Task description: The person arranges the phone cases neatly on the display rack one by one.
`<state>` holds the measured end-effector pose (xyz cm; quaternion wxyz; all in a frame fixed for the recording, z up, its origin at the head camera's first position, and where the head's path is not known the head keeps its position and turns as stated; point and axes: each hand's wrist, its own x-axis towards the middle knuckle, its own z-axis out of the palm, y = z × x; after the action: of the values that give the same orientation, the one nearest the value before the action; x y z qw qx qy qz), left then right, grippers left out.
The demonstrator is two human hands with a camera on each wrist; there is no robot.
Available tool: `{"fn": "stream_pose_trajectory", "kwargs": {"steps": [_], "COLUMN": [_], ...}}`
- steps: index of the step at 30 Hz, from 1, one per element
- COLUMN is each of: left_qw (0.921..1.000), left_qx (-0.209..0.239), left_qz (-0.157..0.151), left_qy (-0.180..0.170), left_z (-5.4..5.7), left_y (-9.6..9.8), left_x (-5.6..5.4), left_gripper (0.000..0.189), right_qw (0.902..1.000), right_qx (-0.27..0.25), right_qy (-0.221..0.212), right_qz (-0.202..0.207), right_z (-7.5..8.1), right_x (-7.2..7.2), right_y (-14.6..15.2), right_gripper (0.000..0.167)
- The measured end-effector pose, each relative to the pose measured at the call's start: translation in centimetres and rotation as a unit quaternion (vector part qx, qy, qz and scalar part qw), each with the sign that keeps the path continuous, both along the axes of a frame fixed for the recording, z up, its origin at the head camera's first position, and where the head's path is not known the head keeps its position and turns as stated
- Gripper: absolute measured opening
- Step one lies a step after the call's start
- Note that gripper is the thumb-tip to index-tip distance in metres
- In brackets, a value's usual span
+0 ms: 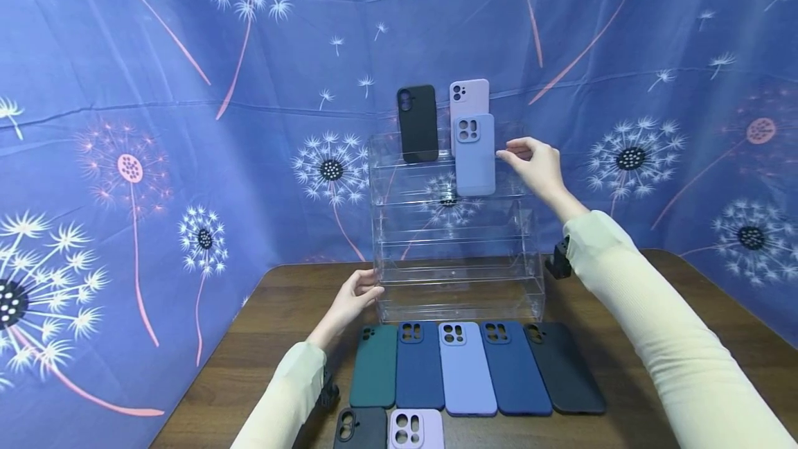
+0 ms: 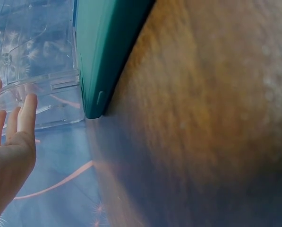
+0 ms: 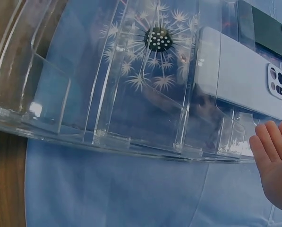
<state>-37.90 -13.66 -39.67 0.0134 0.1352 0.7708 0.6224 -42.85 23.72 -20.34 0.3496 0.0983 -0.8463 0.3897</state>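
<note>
A clear tiered display stand (image 1: 458, 274) stands upright on the table. On its upper tiers lean a black phone case (image 1: 418, 123), a pink phone case (image 1: 470, 92) and, in front of the pink one, a light blue phone case (image 1: 476, 165). My right hand (image 1: 537, 168) is just right of the light blue case, fingers loosely bent with nothing between them; the right wrist view shows this hand (image 3: 277, 163) beside the stand's edge. Low at the stand's left side is my left hand (image 1: 350, 298), its extended fingers (image 2: 27, 113) right at the clear side wall, thumb apart.
Before the stand lie a green case (image 1: 374, 369), dark blue cases (image 1: 419, 373), another light blue case (image 1: 467, 376) and a black case (image 1: 567, 373). Nearer are a dark case (image 1: 368, 429) and a pink case (image 1: 430, 435). A patterned blue cloth (image 1: 280, 89) hangs behind the wooden table (image 1: 249, 359).
</note>
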Motion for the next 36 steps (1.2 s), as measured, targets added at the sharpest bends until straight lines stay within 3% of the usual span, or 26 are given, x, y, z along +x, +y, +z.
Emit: {"fn": "stream_pose_trajectory", "kwargs": {"steps": [15,24,26,28,36], "left_qw": [0.9998,0.9997,0.9998,0.9998,0.9998], "left_qx": [0.001,-0.002,-0.005,-0.001,-0.004], "left_qz": [0.016,0.019,0.016,0.015,0.015], "left_qy": [0.007,0.013,0.014,0.012,0.009], "left_z": [-0.3,-0.3,0.3,0.4,-0.5], "left_y": [-0.1,0.2,0.3,0.3,0.1], "left_x": [0.1,0.2,0.8,0.9,0.3], "left_gripper": [0.048,0.046,0.045,0.047,0.049], "right_qw": [0.9982,0.9974,0.9969,0.9964,0.9919], "right_qx": [0.010,0.013,0.018,0.020,0.027], "right_qy": [-0.045,-0.056,-0.059,-0.063,-0.094], "right_qz": [0.038,0.042,0.048,0.054,0.081], "right_z": [-1.1,-2.0,-2.3,-2.6,-4.0], "right_x": [3.1,4.9,5.2,5.6,7.2], "right_y": [1.1,1.6,1.6,1.5,0.8], "right_gripper": [0.053,0.051,0.051,0.050,0.050]}}
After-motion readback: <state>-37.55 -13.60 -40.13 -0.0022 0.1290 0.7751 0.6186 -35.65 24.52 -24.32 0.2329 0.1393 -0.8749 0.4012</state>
